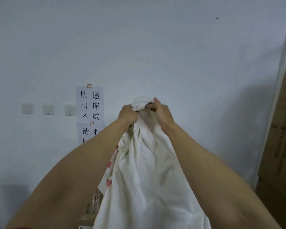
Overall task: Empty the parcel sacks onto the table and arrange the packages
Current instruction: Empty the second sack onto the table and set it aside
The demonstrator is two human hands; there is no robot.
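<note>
White cloth sack (pixel 149 171) hangs at frame centre; I see left hand (pixel 128 114) and right hand (pixel 162 113) both gripping its bunched top, raised against the wall (pixel 155 47).

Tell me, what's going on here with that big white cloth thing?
A person holds a white sack up before a wall, left grip and right grip both clenched round its bunched upper end; the rest hangs down between the forearms. A paper sign is taped to the wall behind, cardboard boxes stand at the right. The table is out of view, so how far the emptying has got is unclear.
</note>
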